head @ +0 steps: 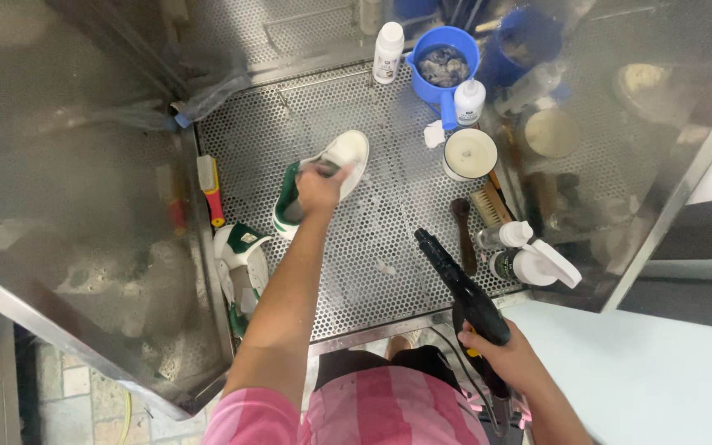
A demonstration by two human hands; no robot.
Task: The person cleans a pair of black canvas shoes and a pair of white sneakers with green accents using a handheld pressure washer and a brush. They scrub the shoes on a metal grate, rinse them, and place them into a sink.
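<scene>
The left hand [320, 186] gripped a white and green sneaker [323, 180] lying on its side on the perforated metal tabletop [372, 239], fingers closed around its upper. The right hand [511, 356] was wrapped tight around the handle of a black spray gun [465, 292], nozzle aimed toward the shoe. The cleaning step looked underway; spraying would call for a steady hold and careful aim. A second sneaker [242, 259] lay near the left edge.

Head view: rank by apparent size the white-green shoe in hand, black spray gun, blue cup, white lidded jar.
1. black spray gun, though it is nearest the camera, so its lead is unsure
2. white-green shoe, partly hidden by the left hand
3. blue cup
4. white lidded jar
</scene>
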